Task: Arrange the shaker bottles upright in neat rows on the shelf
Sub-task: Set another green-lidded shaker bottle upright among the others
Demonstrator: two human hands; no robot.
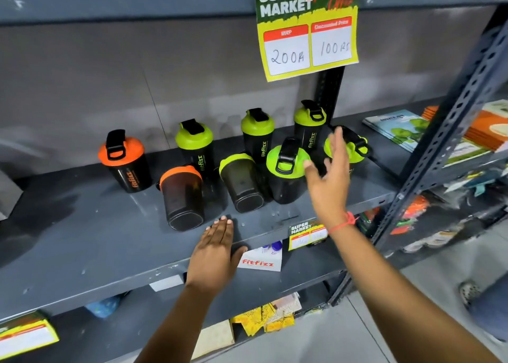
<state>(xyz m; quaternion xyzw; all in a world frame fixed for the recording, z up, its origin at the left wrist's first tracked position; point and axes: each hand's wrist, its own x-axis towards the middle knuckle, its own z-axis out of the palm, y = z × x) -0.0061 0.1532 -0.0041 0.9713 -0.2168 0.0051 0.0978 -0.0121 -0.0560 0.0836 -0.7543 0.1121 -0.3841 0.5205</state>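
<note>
Several black shaker bottles stand or lie on the grey metal shelf [90,225]. An orange-lidded bottle [125,160] and three green-lidded ones [195,145] [258,134] [310,125] stand upright in the back row. In front, an orange-lidded bottle [182,198] and a green-lidded bottle [242,184] lie with their bases toward me. Another green-lidded bottle [286,170] stands beside them. My right hand [328,176] is open, reaching toward a tilted green-lidded bottle [354,145] partly hidden behind it. My left hand [215,252] rests flat and open on the shelf's front edge.
A yellow price sign [308,30] hangs from the shelf above. Books [398,127] lie at the shelf's right end. A perforated steel upright [450,132] stands at the right. A fitfizz card [259,261] and packets [264,318] sit on the lower shelf.
</note>
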